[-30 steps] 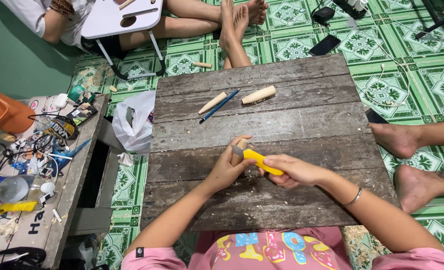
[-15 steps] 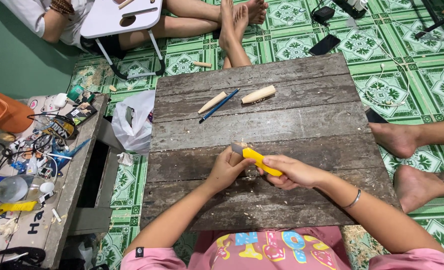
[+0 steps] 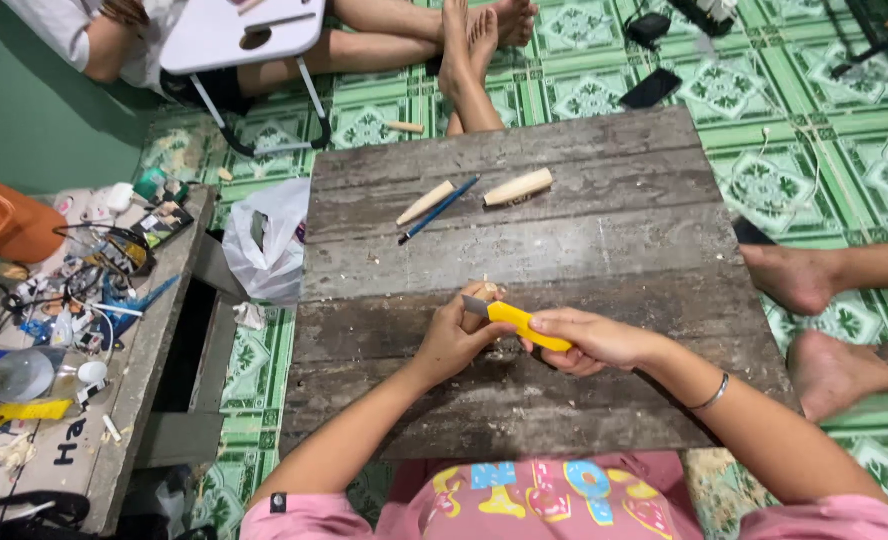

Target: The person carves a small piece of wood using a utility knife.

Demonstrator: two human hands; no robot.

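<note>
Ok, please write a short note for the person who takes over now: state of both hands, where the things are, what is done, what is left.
Left hand: closed on a small wood piece, mostly hidden.
Right hand: grips a yellow utility knife, blade at the left hand's fingers.
On the wooden board, far side: two carved wooden sticks and a blue pencil.
Done: those two look shaped.
Left: the held piece seems under carving.
</note>
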